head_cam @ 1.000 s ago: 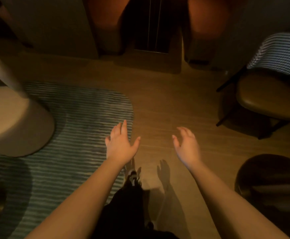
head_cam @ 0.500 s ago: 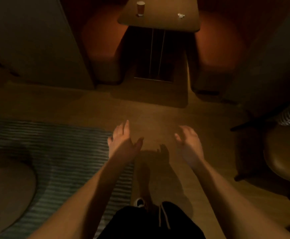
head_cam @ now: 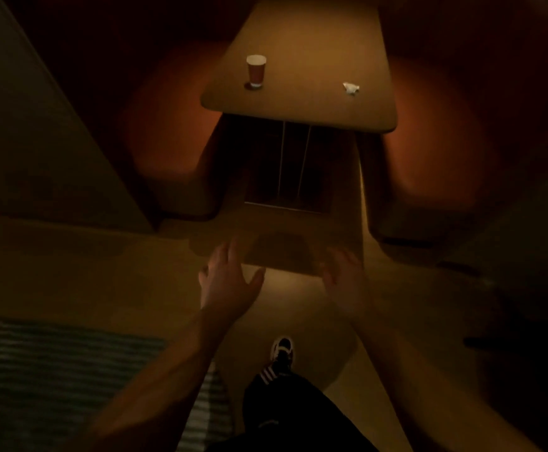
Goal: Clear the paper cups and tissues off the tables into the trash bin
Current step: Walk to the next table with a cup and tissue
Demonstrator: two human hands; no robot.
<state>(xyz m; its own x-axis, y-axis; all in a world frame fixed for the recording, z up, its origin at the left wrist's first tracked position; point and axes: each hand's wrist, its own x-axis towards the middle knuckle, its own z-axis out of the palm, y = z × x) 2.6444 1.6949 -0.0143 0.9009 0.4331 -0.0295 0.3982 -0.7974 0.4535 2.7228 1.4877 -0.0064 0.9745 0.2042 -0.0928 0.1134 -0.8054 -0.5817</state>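
Head view: one dim booth seen from the aisle, looking forward and down.
Tabletop [head_cam: 302, 37]: wooden, standing between two reddish bench seats; nothing cleared from it yet.
Paper cup [head_cam: 256, 70]: upright near the left front corner of the tabletop, untouched.
Tissue [head_cam: 350, 88]: small white crumple toward the right front edge, well apart from the paper cup.
Left hand [head_cam: 225, 282]: held out over the floor, fingers spread, carrying nothing.
Right hand [head_cam: 344, 278]: blurred, seemingly spread and bare of any load; well short of the tabletop.
Trash bin: not in view; its place cannot be told.
Shoe [head_cam: 281, 350]: one foot forward on the floor, beside a striped rug [head_cam: 54, 370].
Progress, as judged: early for this tabletop, with both items still to collect and carry to the bin.
Other tables: out of frame, so their state is unknown.
Remaining: reach the tabletop, take the paper cup and tissue, find the bin.
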